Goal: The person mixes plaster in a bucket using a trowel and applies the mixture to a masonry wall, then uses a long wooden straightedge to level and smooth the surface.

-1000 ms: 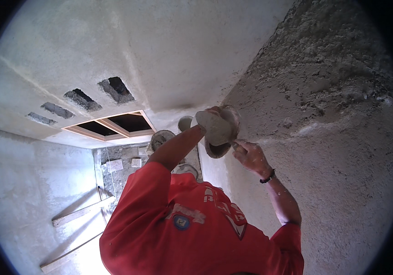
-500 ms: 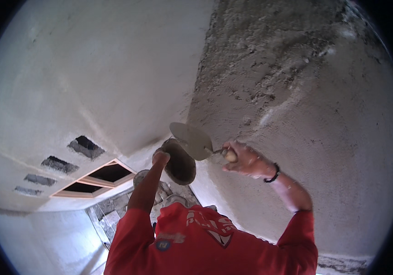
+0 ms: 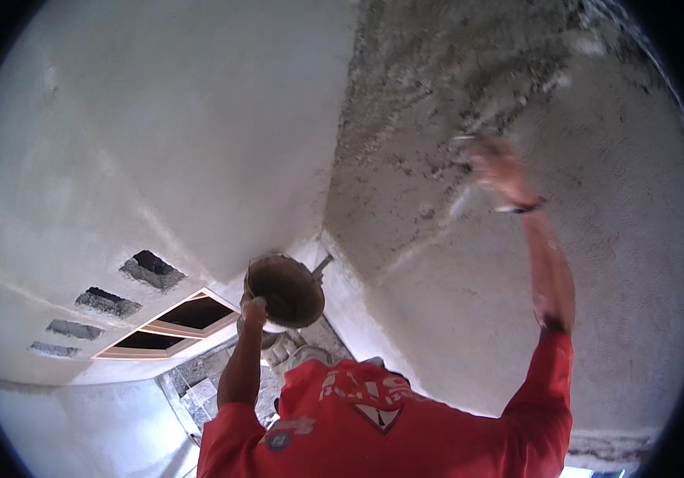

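Observation:
My left hand (image 3: 253, 309) grips the near-left rim of a round, dark bucket (image 3: 320, 299). The bucket's mouth is turned toward the view and its inside looks grey-brown. My right arm is stretched far up to the right. My right hand (image 3: 503, 171), smeared by motion and wearing a dark bracelet, is closed on a trowel. Only a thin pale streak of the trowel (image 3: 465, 138) shows, close to rough, wet-looking mortar (image 3: 438, 88) on the grey wall surface; the rest of it cannot be made out.
A smooth plastered surface (image 3: 198, 119) fills the left side. Below it are several rectangular recesses (image 3: 153, 269) and a pale wooden frame (image 3: 186, 341) with dark openings. A short bar (image 3: 323, 264) sticks up just right of the bucket. Rubble or blocks (image 3: 202, 390) lie beyond my left arm.
My right hand has swung up and right with the trowel, away from the bucket to the rough mortar. The bucket has shifted slightly left and turned so its mouth shows more.

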`<action>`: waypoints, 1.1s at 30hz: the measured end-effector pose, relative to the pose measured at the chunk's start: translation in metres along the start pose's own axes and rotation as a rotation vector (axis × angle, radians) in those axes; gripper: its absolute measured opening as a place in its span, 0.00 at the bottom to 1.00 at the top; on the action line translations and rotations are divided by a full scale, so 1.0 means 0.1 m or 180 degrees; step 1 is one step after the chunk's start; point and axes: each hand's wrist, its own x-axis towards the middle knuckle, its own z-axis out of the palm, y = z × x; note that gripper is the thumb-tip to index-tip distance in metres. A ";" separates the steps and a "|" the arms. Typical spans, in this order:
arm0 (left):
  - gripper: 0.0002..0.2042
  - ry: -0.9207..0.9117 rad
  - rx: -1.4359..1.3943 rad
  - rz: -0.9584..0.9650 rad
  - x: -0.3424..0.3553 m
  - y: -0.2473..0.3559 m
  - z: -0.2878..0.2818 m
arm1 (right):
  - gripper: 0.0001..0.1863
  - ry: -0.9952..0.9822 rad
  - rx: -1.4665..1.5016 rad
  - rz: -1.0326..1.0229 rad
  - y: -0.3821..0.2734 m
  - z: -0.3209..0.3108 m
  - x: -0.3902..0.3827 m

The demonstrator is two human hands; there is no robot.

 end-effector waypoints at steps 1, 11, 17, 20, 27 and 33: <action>0.06 0.0282 -0.1217 -0.0492 -0.09 0.07 -0.10 | 0.20 0.0437 0.0214 -0.0252 0.19 -0.35 0.12; 0.16 0.0847 -0.0982 0.0443 -0.55 0.21 -0.04 | 0.27 -0.0808 0.0147 -0.0072 1.49 0.76 -0.48; 0.20 0.1148 -0.2517 0.0266 -0.75 0.48 0.06 | 0.23 -0.1535 0.0347 0.1198 2.15 2.00 -0.98; 0.18 0.1122 -0.1727 0.0039 -0.91 0.26 0.33 | 0.22 -0.1533 0.0757 0.1297 2.47 2.29 -1.02; 0.25 -0.0302 0.0205 -0.1564 -2.11 -0.93 0.71 | 0.13 -0.2315 0.1590 0.2629 3.36 3.30 -0.86; 0.23 0.3378 -0.4106 -0.5020 -3.40 -0.59 0.38 | 0.16 -0.3321 0.1364 0.0993 3.49 4.17 -0.69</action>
